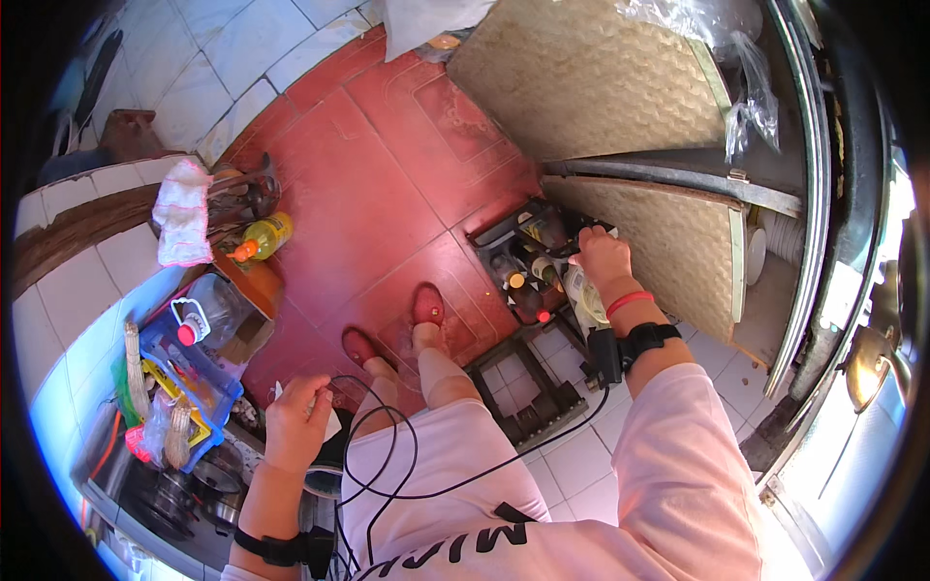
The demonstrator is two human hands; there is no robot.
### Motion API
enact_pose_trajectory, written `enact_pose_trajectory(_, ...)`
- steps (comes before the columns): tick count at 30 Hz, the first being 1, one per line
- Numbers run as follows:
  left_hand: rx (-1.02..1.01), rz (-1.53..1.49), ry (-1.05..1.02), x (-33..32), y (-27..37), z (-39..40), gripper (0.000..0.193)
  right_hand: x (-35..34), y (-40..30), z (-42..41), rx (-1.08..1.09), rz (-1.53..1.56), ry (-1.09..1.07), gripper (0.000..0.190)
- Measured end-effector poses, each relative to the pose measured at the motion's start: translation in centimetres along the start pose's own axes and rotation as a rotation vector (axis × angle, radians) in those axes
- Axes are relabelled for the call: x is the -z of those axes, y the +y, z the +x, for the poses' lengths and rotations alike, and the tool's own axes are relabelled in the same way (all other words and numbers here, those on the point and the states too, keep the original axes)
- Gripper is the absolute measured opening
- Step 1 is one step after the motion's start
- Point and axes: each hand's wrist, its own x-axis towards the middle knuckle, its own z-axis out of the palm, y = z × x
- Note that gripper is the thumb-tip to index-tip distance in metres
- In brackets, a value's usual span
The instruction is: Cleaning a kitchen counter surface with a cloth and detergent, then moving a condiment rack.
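Observation:
My right hand (607, 261) is at the right side of a dark pull-out rack (483, 236) of bottles, fingers curled downward. A clear plastic bottle (585, 294) stands just below it, partly covered by the wrist. Whether the fingers grip the bottle or the rack's edge is hidden. Inside the rack are a dark bottle with a red cap (529, 301), one with a yellow cap (516, 279) and other bottles. My left hand (299, 421) is curled in front of my body, on a thin white piece (331, 426) whose edges show on both sides.
Open cabinet doors (647, 247) flank the rack's right. On the left are a yellow bottle with an orange cap (265, 236), a large clear jug (214, 312), a blue basket (225, 396) and metal pots (218, 486). A black cable (465, 483) loops across my lap.

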Motion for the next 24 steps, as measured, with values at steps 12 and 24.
enact_pose_trajectory(12,0.46,-0.505,0.084,12.4,0.5,-11.4,0.027,13.8,-12.9,-12.4,0.382,1.145,0.042,0.032)
enact_pose_trajectory(24,0.246,-1.382,0.252,17.3,5.4,-23.8,0.049,33.2,-28.2,-26.3,1.411,1.118,-0.313,0.043)
